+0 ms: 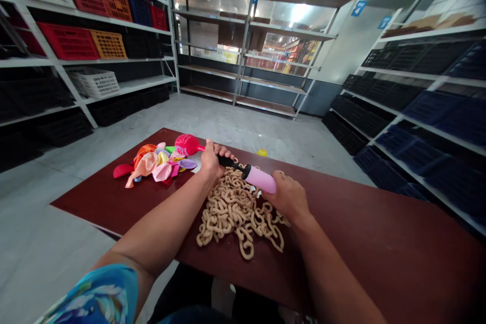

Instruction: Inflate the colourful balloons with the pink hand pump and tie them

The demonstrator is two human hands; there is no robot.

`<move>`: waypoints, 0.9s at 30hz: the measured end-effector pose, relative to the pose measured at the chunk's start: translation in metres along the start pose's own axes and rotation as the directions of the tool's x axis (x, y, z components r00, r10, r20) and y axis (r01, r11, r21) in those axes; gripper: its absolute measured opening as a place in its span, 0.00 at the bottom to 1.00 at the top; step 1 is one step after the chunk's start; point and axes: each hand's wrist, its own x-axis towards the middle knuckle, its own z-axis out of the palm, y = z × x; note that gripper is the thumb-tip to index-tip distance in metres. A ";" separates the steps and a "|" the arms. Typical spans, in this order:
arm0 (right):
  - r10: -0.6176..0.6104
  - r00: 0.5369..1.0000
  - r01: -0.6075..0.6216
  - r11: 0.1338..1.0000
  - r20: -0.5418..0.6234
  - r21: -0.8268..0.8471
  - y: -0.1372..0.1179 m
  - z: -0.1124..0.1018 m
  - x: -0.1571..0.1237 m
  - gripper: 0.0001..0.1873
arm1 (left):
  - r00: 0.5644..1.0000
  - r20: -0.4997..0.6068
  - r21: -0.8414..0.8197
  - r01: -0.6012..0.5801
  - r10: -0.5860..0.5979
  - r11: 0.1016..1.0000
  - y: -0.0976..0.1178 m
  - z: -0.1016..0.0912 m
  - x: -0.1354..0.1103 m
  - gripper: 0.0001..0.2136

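My left hand (pixel 213 159) is closed around the black end of a balloon pump, where the neck of a partly inflated red balloon (pixel 187 145) with pale printing meets it. The balloon points left from my fingers. My right hand (pixel 287 193) grips the far end of the pump's pink barrel (pixel 260 180). Between the hands a thin black shaft shows, running into the barrel. Under the pump lies a heap of beige, curled, rope-like pieces (pixel 231 207). Left of my left hand is a pile of limp coloured balloons (pixel 154 163), beside the red one.
Everything lies on a dark red-brown table (pixel 364 233). A small yellow object (pixel 261 152) shows just past its far edge. Shelves with red crates (pixel 68 41) and other crates stand left, dark crates (pixel 429 106) right, and a metal rack (pixel 243 61) behind.
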 end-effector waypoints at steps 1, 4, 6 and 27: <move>-0.008 1.000 0.008 1.000 -0.006 0.002 -0.002 0.000 0.000 0.14 | 1.000 0.000 0.006 0.007 -0.007 1.000 -0.003 0.001 -0.002 0.23; -0.015 1.000 0.015 1.000 -0.014 0.012 -0.006 0.002 0.000 0.15 | 1.000 0.012 0.020 0.020 -0.021 1.000 -0.010 0.003 -0.005 0.23; -0.010 1.000 0.010 1.000 -0.011 0.020 -0.009 0.004 -0.001 0.15 | 1.000 0.021 0.017 0.015 -0.015 1.000 -0.010 0.004 -0.005 0.23; -0.008 0.999 0.006 0.999 0.051 0.042 0.013 0.007 0.001 0.18 | 0.995 -0.068 -0.006 -0.074 0.073 0.997 0.014 0.002 0.005 0.23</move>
